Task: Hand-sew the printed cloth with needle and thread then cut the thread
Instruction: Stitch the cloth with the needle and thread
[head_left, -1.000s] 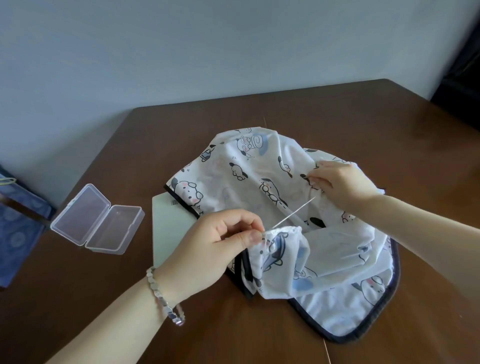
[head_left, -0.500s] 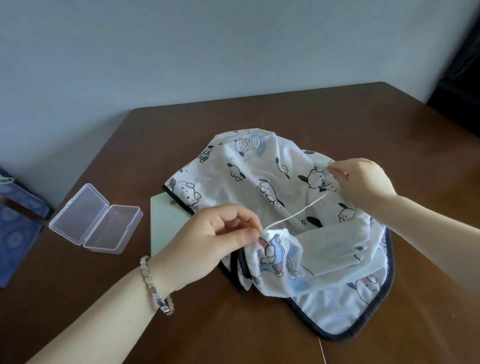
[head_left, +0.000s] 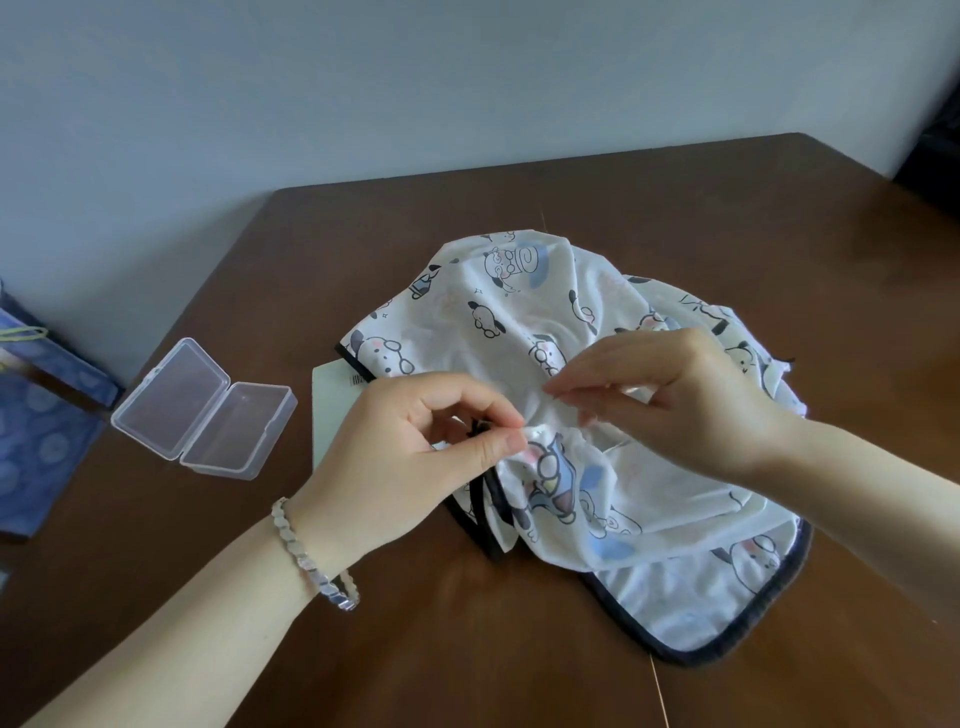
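A home room: brown wooden table (head_left: 675, 208) against a plain wall (head_left: 363, 93).

White printed cloth (head_left: 524, 312), cartoon dogs in black, blue and pink, edged in dark binding. It is heaped loosely on the table (head_left: 675, 208), near part folded over. One fold is pinched by the left hand (head_left: 405, 457), a bunched spot just beside it by the right hand (head_left: 685, 400). Needle and thread too small to be made out.
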